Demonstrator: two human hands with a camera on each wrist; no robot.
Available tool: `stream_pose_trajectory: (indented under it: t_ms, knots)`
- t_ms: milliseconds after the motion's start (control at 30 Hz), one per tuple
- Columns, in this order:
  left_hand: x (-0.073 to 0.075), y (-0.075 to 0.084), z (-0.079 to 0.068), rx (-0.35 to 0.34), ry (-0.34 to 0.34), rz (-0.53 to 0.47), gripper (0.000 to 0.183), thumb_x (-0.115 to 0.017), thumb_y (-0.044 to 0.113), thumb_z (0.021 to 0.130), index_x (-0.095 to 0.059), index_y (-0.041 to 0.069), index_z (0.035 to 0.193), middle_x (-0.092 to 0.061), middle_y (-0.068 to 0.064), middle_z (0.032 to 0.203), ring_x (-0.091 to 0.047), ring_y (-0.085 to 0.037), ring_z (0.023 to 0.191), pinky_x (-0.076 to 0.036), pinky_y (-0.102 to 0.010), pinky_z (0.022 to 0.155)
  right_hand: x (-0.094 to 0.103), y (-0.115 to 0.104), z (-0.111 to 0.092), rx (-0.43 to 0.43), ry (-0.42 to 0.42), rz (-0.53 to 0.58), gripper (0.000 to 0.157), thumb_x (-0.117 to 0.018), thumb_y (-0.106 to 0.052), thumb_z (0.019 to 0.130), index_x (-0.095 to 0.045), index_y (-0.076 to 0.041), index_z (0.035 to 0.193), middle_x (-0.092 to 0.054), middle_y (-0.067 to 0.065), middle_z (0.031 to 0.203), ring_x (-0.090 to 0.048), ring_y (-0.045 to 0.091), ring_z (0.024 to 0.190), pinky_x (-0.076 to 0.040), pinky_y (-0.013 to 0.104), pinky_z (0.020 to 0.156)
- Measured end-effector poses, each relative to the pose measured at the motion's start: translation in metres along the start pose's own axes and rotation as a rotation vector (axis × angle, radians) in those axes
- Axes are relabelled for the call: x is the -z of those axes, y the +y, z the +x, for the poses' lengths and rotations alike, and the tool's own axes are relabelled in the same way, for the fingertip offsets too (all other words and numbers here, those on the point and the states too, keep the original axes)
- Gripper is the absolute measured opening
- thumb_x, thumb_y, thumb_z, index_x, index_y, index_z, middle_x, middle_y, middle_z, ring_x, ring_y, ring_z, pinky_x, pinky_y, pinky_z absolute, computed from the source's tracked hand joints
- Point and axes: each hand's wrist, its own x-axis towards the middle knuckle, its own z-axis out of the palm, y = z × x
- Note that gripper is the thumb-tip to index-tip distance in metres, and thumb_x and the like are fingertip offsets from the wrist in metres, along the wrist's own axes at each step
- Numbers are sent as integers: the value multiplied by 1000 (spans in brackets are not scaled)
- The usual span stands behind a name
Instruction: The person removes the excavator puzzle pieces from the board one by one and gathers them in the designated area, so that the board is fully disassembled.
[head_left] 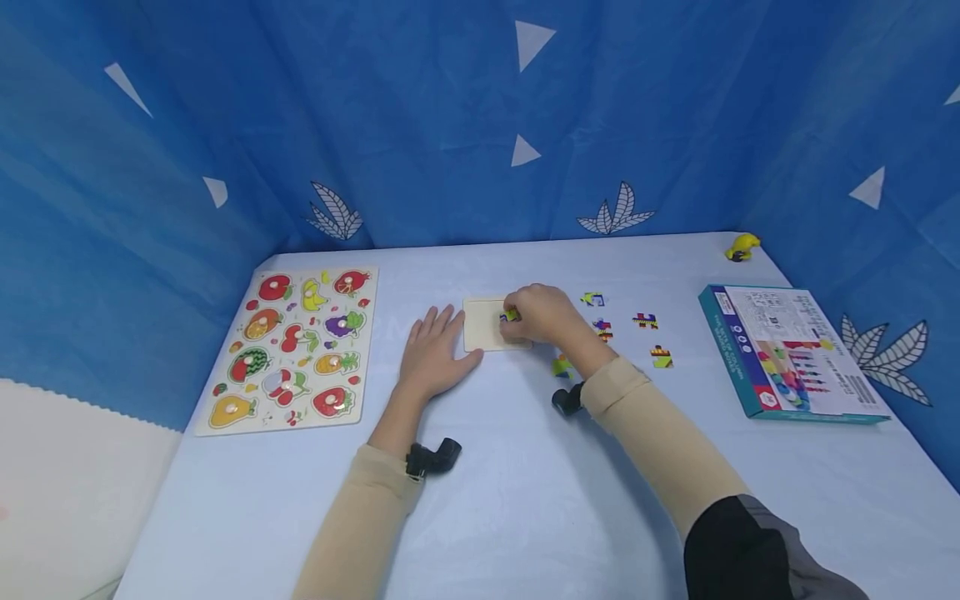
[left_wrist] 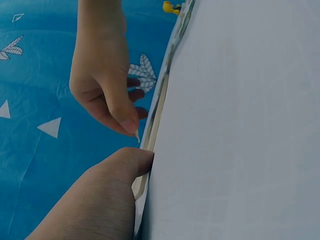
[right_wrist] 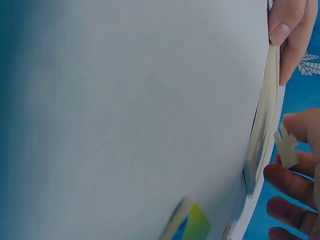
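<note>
My right hand pinches a small jigsaw piece between thumb and fingers, above the right part of a shallow wooden puzzle tray. The piece's bare pale side faces the right wrist view; its printed colours show in the head view. My left hand lies flat on the table with its fingers spread, and the thumb touches the tray's near left edge. In the left wrist view, that thumb rests right at the tray's rim. The tray's right end is partly hidden by my right hand.
Several loose jigsaw pieces lie right of the tray, one partly under my right forearm. A fruit puzzle board lies at the left. On the right are a teal-edged box and a small yellow toy at the far corner.
</note>
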Motion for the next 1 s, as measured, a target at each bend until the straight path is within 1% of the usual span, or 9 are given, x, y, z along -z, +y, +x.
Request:
stream_pose_trajectory:
  t_ms: [67, 233, 300, 367, 433, 600, 767, 900, 1000]
  knots:
    - [0, 0, 0, -2, 0, 1, 85, -49, 66, 90, -26, 21, 158, -18, -3, 168, -5, -25, 157, -5, -49, 127, 2, 3, -3, -1, 21, 24, 38, -69, -41, 89, -73, -15, 117, -72, -2, 95, -57, 18, 85, -50, 35, 82]
    - [0, 1, 0, -7, 3, 1, 85, -48, 66, 90, -26, 21, 158, -18, -3, 168, -5, -26, 157, -6, -49, 127, 13, 17, -15, -5, 84, 69, 43, -70, -44, 89, -72, -14, 119, -74, 1, 105, -63, 18, 92, -54, 39, 91]
    - [0, 1, 0, -9, 5, 0, 85, -48, 65, 90, -26, 21, 158, -18, -3, 168, -5, -26, 157, -6, -49, 127, 17, 27, -21, -8, 120, 75, 42, -71, -44, 88, -72, -14, 118, -74, 1, 106, -65, 19, 95, -54, 41, 93]
    - [0, 0, 0, -9, 5, -3, 85, -49, 65, 90, -26, 21, 159, -18, -3, 168, -5, -26, 157, -6, -49, 127, 21, 40, -28, -26, 152, 78, 42, -71, -44, 88, -72, -14, 117, -74, 2, 107, -66, 19, 96, -55, 41, 92]
    - [-1, 0, 0, -7, 3, -4, 85, -49, 65, 90, -26, 21, 159, -18, -3, 168, -5, -25, 157, -5, -49, 127, 23, 54, -35, -51, 168, 90, 42, -72, -42, 88, -71, -13, 118, -74, 4, 108, -66, 21, 97, -55, 43, 91]
    - [0, 1, -1, -7, 1, -6, 85, -49, 64, 90, -25, 21, 159, -17, -3, 168, -5, -25, 157, -5, -49, 127, 27, 94, -49, -158, 162, 115, 45, -71, -38, 90, -68, -11, 125, -72, 9, 114, -64, 27, 105, -52, 49, 96]
    - [-1, 0, -1, -8, 2, -9, 85, -49, 64, 90, -25, 20, 159, -18, -3, 168, -5, -25, 157, -5, -49, 127, 26, 129, -58, -251, 154, 127, 48, -69, -38, 92, -64, -9, 130, -70, 13, 121, -60, 33, 111, -48, 54, 100]
    - [-1, 0, -1, -12, 7, -10, 85, -49, 65, 90, -26, 20, 159, -18, -3, 168, -6, -26, 157, -5, -49, 127, 26, 149, -60, -295, 93, 86, 50, -66, -37, 94, -61, -5, 132, -66, 18, 125, -58, 37, 115, -45, 59, 104]
    - [-2, 0, -1, -16, 13, -11, 85, -49, 65, 90, -25, 21, 159, -18, -3, 168, -6, -26, 157, -5, -49, 127, 25, 161, -59, -312, 40, 41, 50, -64, -37, 95, -60, -3, 132, -65, 21, 126, -57, 38, 113, -44, 61, 103]
